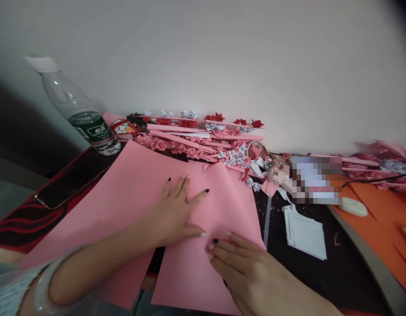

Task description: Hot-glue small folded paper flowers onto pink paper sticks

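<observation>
My left hand (176, 215) lies spread over large pink paper (124, 193), its fingers apart near a seam between two sections. Its thumb reaches toward my right hand (244, 267), which rests on the right-hand pink paper (186, 281). That hand's fingers are stretched side by side, pointing left, with the thumb partly tucked below. Behind the hands, the right section bulges upward in a soft curve. A dark gap separates the two sections at the near edge. Nothing shows in the left hand; what lies beneath the right palm is hidden.
A plastic bottle (91, 123) and a phone (71, 182) are at left. Folded paper flowers (193, 151) and pink paper rolls (183, 140) line the wall. To the right are a pink glue gun (278, 173), white paper squares (306, 235), a mouse (353, 206) and orange paper (387, 224).
</observation>
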A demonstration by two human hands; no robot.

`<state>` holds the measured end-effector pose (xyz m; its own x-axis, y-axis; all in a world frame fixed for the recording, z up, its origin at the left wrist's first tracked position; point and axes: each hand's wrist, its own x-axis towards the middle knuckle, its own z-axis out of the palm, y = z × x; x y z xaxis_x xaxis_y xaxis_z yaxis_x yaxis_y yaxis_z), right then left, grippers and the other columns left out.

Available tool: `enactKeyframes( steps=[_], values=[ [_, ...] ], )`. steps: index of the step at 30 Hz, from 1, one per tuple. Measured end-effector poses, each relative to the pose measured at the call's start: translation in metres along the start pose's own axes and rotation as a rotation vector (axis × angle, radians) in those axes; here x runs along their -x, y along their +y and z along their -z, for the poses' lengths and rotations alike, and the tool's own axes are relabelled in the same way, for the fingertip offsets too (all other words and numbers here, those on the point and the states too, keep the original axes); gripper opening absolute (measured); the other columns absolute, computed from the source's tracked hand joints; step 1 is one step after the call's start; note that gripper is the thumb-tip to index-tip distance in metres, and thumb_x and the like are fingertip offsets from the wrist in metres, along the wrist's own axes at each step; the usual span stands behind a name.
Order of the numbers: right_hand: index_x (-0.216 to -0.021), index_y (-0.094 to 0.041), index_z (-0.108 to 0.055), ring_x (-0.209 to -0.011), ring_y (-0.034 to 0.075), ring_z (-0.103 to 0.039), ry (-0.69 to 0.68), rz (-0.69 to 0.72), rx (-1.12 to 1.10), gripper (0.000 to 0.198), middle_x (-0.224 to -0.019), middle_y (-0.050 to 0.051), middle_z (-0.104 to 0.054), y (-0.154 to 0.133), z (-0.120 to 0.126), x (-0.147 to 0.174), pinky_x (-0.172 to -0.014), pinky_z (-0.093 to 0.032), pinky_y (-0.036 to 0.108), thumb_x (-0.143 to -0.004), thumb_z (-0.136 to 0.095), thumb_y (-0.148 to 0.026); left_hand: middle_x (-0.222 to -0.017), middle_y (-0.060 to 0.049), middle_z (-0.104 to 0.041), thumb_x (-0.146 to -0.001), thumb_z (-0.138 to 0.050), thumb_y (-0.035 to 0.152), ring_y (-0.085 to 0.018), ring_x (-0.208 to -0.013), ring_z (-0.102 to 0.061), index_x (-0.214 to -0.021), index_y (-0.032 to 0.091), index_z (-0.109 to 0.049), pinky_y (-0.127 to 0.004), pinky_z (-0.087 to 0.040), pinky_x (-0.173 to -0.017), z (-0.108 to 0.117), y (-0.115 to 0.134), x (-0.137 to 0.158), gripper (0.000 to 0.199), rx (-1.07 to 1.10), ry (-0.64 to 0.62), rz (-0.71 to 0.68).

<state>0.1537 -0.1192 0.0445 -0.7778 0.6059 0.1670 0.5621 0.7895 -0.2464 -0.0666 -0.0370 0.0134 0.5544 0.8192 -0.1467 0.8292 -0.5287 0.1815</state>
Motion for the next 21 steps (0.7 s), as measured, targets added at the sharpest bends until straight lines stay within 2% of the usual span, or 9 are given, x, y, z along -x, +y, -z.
enactKeyframes(
  steps=[2,4,8,12,15,17,21],
  values=[
    [-0.114,-0.015,-0.065,-0.114,0.018,-0.059,-0.001,-0.046,0.044,0.032,-0.116,0.007,-0.069,0.006,0.013,-0.002,-0.106,-0.042,0.036,-0.092,-0.042,-0.015,-0.156,-0.018,-0.011,-0.07,-0.05,0.077,-0.045,-0.141,-0.003,-0.148,0.036,-0.018,-0.067,-0.007,-0.105,0.0,-0.001,0.0,0.093,0.012,-0.013,-0.009],
    [-0.116,-0.016,-0.064,-0.116,0.02,-0.058,0.042,-0.016,0.105,0.034,-0.12,0.007,-0.067,0.014,0.018,-0.003,-0.107,-0.042,0.041,-0.093,-0.039,-0.014,-0.157,-0.017,-0.011,-0.068,-0.048,0.08,-0.046,-0.141,-0.002,-0.147,0.037,-0.018,-0.069,-0.006,-0.104,0.0,-0.003,-0.001,0.095,0.023,-0.026,-0.018],
    [-0.126,-0.021,-0.056,-0.133,0.027,-0.04,0.015,-0.03,0.237,0.038,-0.133,0.001,-0.057,0.03,0.012,0.0,-0.106,-0.038,0.055,-0.093,-0.04,-0.012,-0.157,-0.018,-0.008,-0.068,-0.045,0.082,-0.047,-0.14,0.0,-0.147,0.038,-0.016,-0.07,-0.004,-0.103,-0.002,-0.004,-0.001,0.095,0.037,-0.022,-0.04],
    [-0.138,-0.024,-0.043,-0.14,0.027,-0.026,-0.061,-0.035,0.273,0.046,-0.146,-0.002,-0.041,0.036,0.002,0.004,-0.105,-0.038,0.056,-0.094,-0.038,-0.012,-0.157,-0.018,-0.005,-0.067,-0.041,0.084,-0.047,-0.14,0.001,-0.147,0.039,-0.014,-0.07,-0.004,-0.103,-0.004,-0.005,-0.001,0.096,0.057,-0.015,-0.047],
    [-0.138,-0.022,-0.044,-0.137,0.03,-0.031,-0.073,-0.035,0.264,0.044,-0.145,-0.001,-0.042,0.035,-0.003,0.006,-0.104,-0.036,0.061,-0.095,-0.036,-0.013,-0.157,-0.018,-0.002,-0.067,-0.039,0.085,-0.047,-0.14,0.002,-0.147,0.04,-0.013,-0.069,-0.004,-0.104,-0.004,-0.006,-0.001,0.095,0.068,-0.017,-0.042],
    [-0.136,-0.022,-0.047,-0.135,0.031,-0.036,-0.064,-0.044,0.248,0.041,-0.143,-0.001,-0.046,0.034,-0.004,0.006,-0.103,-0.034,0.064,-0.096,-0.037,-0.019,-0.157,-0.017,-0.002,-0.068,-0.039,0.084,-0.046,-0.14,0.002,-0.147,0.04,-0.014,-0.068,-0.004,-0.104,-0.003,-0.006,-0.001,0.095,0.071,-0.017,-0.04],
    [-0.133,-0.024,-0.049,-0.135,0.03,-0.035,-0.056,-0.028,0.192,0.04,-0.14,-0.003,-0.049,0.034,-0.004,0.008,-0.105,-0.031,0.065,-0.095,-0.044,-0.033,-0.157,-0.017,-0.002,-0.068,-0.039,0.084,-0.047,-0.14,0.0,-0.147,0.04,-0.014,-0.067,-0.006,-0.105,-0.004,-0.007,-0.001,0.093,0.069,-0.006,-0.047]
  ],
)
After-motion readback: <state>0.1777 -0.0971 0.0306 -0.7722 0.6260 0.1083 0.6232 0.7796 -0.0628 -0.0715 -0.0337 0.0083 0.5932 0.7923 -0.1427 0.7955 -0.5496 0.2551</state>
